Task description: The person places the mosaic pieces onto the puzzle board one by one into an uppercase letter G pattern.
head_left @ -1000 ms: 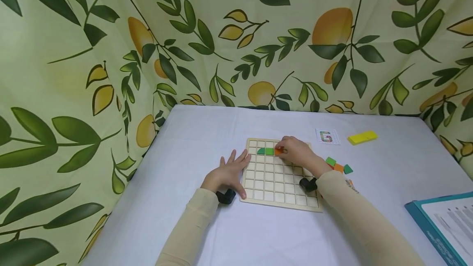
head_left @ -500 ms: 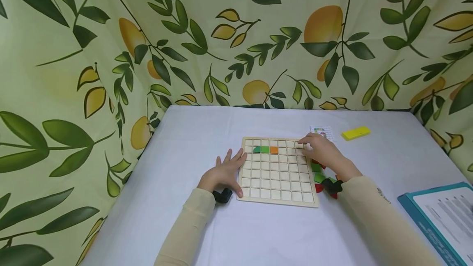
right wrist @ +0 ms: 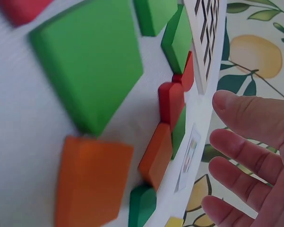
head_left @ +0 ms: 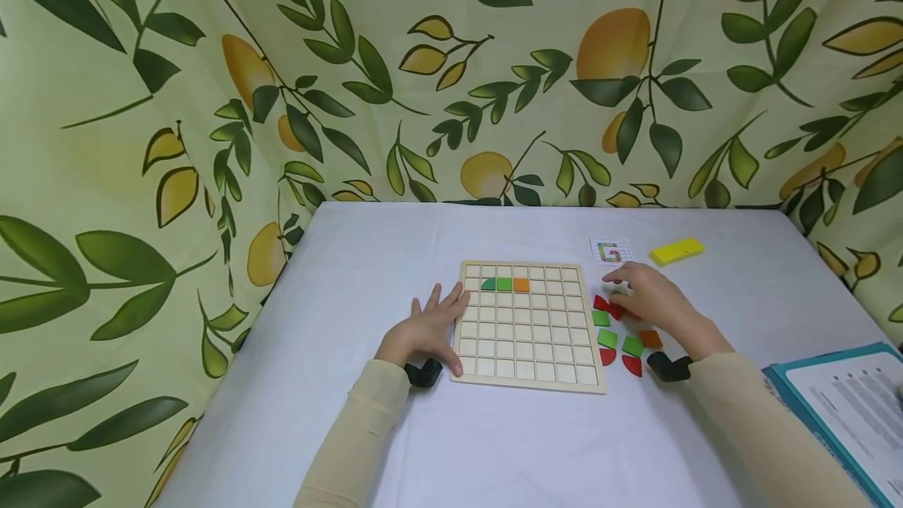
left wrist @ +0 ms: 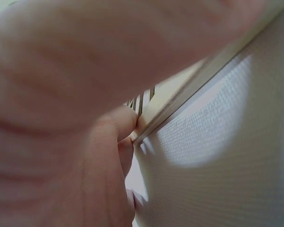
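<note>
A wooden grid board lies on the white table. Its second row holds a green quarter-round tile, a green square and an orange square. My left hand rests flat, fingers spread, against the board's left edge. My right hand hovers over the loose tiles right of the board, fingers relaxed and holding nothing. In the right wrist view the fingers stretch past a green tile, an orange tile and a red tile.
Loose red, green and orange tiles lie scattered right of the board. A small pattern card and a yellow block sit behind them. A teal folder lies at the right front corner. Leaf-print cloth surrounds the table.
My right hand left the orange tile on the board and moved right, off the board, to the loose tiles. The left hand stayed put.
</note>
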Demonstrator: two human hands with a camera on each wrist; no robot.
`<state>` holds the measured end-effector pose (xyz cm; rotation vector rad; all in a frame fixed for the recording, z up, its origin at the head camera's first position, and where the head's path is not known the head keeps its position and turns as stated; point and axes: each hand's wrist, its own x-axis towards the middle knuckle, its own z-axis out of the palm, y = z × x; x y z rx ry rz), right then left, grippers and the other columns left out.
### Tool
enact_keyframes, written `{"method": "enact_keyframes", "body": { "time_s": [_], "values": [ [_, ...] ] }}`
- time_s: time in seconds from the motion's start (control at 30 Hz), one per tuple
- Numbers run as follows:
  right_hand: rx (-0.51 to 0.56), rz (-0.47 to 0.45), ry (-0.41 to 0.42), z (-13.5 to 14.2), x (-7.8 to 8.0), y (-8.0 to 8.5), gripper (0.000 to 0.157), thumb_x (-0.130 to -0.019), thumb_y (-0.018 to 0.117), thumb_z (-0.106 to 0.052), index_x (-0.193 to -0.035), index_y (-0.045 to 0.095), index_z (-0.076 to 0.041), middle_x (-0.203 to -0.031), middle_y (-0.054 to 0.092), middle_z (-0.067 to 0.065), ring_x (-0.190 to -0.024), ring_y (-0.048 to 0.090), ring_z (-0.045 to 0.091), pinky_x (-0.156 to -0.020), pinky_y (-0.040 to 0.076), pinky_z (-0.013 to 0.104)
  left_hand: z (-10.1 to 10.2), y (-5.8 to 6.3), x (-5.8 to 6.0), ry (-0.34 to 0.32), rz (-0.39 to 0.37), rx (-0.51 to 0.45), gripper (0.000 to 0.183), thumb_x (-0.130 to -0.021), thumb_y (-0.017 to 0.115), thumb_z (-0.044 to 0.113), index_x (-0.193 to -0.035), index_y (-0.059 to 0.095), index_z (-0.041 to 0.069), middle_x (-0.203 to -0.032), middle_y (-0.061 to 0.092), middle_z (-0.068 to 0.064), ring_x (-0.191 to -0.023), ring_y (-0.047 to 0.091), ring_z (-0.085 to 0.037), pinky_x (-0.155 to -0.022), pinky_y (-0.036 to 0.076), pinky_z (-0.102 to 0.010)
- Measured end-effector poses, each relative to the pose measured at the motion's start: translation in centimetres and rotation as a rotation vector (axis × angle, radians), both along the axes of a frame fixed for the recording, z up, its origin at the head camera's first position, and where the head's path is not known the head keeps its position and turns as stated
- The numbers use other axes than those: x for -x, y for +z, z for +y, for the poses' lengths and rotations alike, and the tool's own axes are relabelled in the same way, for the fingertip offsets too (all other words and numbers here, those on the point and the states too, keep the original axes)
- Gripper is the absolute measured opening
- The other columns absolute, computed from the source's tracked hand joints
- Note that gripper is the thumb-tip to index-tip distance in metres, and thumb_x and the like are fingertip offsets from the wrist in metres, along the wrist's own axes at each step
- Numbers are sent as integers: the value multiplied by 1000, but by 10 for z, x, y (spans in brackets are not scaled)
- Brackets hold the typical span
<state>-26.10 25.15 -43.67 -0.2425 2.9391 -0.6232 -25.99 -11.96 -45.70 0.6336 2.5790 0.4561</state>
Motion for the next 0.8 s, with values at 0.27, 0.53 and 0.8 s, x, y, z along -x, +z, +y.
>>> {"method": "enact_keyframes", "body": {
  "time_s": [0.27,0.53,0.8],
  "values": [
    [6,-14,-47,10,-10,2,38,-82,69,-13,-117,61,0,-113,55,21,-103,49,36,-85,46,52,0,1,0,5,-5,-8,138,-42,88,46,-150,5,21,-154,-10,5,-138,-18,-29,-103,-9,-62],
    [12,-38,-64,18,-11,-1,35,-83,68,-13,-115,62,0,-108,57,19,-96,51,32,-81,49,46,0,1,0,18,-14,-12,137,-42,88,44,-150,6,22,-154,-9,6,-138,-17,-28,-104,-9,-61],
    [-9,-43,-80,31,-17,-7,33,-80,70,-9,-110,64,4,-98,59,18,-90,51,31,-80,47,49,1,-1,1,17,-20,-15,138,-42,88,45,-150,6,22,-154,-10,7,-138,-18,-27,-104,-10,-61]
  ]
}}
